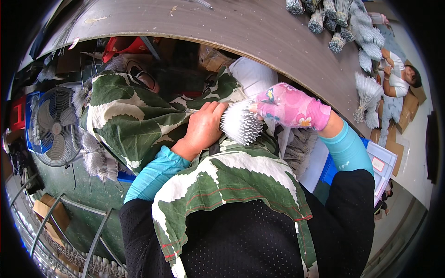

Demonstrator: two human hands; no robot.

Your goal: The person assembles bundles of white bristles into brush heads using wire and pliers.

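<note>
1. Brown wood-look tabletop (208,21), curving ahead, carries grey-white bundles of thin rods (317,21), apparently already gathered.
2. Nearer than it, a bare left hand (202,129) and pink floral-gloved right hand (291,109) hold, grips closed, one white bristly bundle (242,124); completeness unclear.
3. Tabletop's edge passes near the right hand; open room shows across the tabletop's middle.

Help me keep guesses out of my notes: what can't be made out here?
In the head view:
- White bundle: underside hidden by the bundle itself.
- Topmost grey bundles: cut off by upper edge.
- Metal frame: cut off by lower edge.
- Co-worker's hands: too small to tell whether they hold anything.
</note>
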